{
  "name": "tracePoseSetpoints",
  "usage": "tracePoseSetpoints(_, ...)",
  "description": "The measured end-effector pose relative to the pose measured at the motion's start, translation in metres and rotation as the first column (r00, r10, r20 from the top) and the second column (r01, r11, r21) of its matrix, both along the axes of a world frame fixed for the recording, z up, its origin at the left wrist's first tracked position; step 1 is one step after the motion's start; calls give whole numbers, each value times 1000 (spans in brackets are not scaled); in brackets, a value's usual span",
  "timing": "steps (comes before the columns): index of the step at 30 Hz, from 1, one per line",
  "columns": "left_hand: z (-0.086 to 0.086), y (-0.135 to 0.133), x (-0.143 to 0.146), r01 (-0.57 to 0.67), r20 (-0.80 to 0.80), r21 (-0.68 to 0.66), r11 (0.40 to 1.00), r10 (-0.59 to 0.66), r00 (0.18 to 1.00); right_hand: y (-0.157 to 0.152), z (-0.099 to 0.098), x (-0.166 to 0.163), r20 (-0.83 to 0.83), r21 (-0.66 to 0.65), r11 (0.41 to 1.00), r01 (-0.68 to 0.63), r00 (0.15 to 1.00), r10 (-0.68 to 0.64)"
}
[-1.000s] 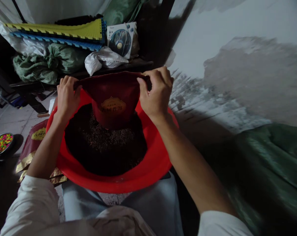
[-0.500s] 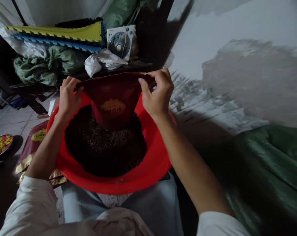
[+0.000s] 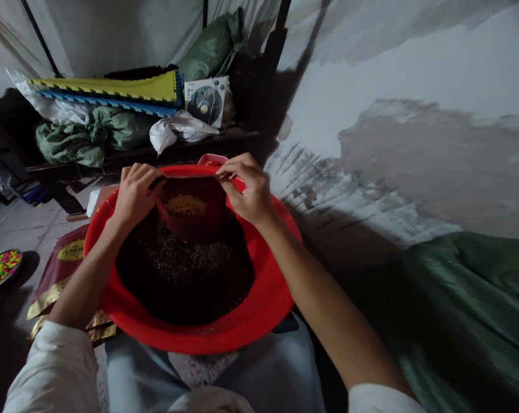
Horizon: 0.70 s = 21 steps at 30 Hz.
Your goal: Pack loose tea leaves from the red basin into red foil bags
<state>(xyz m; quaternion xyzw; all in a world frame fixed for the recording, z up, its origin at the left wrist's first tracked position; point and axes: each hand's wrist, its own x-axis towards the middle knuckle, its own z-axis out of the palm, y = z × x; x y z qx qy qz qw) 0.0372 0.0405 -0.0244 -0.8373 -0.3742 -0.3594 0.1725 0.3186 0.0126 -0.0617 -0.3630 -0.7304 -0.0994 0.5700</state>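
- Maroon pouch (image 3: pixel 192 226), gold label (image 3: pixel 185 205) showing, in the red basin (image 3: pixel 190 343) toward twelve o'clock.
- Left hand (image 3: pixel 134 192), fingers curled, clamped on the pouch at ten.
- Right hand (image 3: pixel 249 189), thumb under fingers, pinching it at two.

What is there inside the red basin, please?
Dark loose material lies in the red basin. A maroon pouch, held between left hand and right hand, hides what is behind it; the material hides the basin's bottom.

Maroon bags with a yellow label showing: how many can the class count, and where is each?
2. One bag is held by the left hand and right hand at the red basin; the other bag lies left of it. Gold edges beneath suggest more, partly hidden.
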Motion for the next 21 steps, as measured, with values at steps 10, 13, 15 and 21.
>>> tracePoseSetpoints(10,12,23,-16,-202,259,124,971,165,952,12,-22,-21,-97,86,996,19,995,-10)
tracePoseSetpoints(13,60,28,-46,-306,410,142,941,225,884,23,-34,-19,-104,-21,997,80,991,-82)
tracePoseSetpoints(15,104,20,-77,-365,444,124,923,277,852,29,-45,-19,-28,-181,977,111,993,-118)
tracePoseSetpoints(21,201,-56,-214,-655,285,132,744,605,744,22,-77,-39,449,-728,609,314,890,77)
